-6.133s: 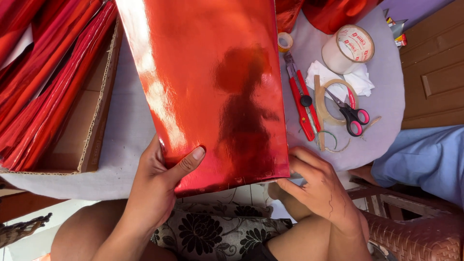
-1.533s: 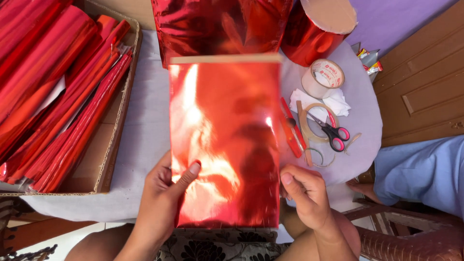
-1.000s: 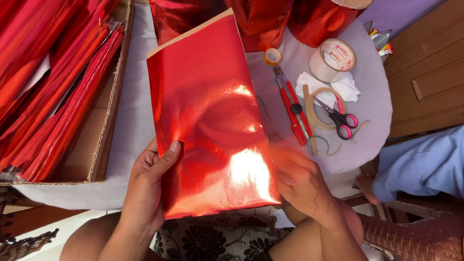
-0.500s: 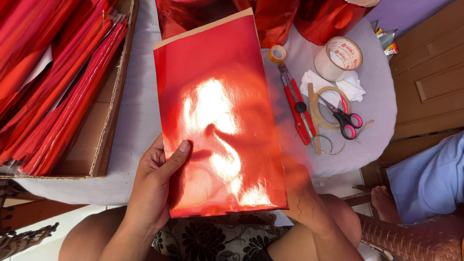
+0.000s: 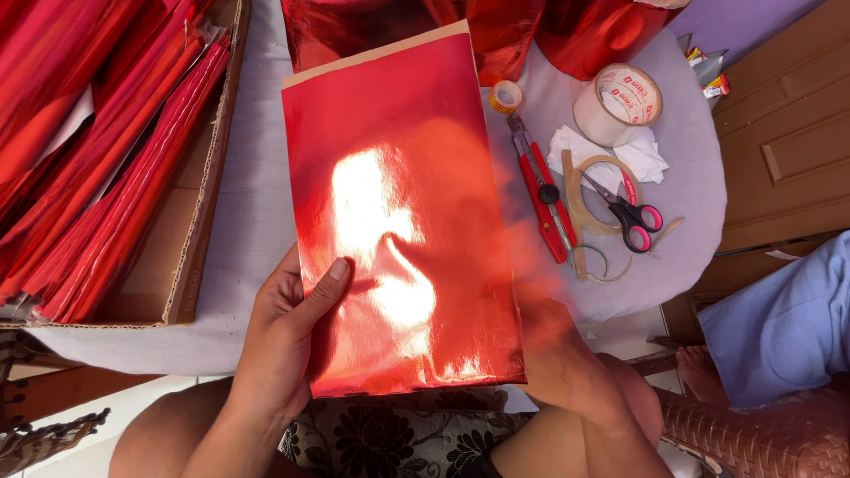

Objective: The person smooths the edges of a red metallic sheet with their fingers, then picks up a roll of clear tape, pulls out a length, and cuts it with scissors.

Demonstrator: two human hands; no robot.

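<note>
Spanning the round grey counter [image 5: 699,177], a cardboard box [image 5: 190,239] of red foil stacks sits at left. Centre: a shiny red foil bag [image 5: 398,230], left hand [image 5: 288,327] clamped on its lower edge, thumb on top; right hand [image 5: 553,354] blurred beneath the bag's right corner, grip unclear. Right: tape roll [image 5: 620,102], red utility knife [image 5: 542,199], pink-handled scissors [image 5: 630,208].

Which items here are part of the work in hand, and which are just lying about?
In hand: red foil bag, held by left hand; right hand blurred at its right edge.
Lying about: scissors, red cutter, tape roll, small tape roll, tissue, box of red bags.
</note>
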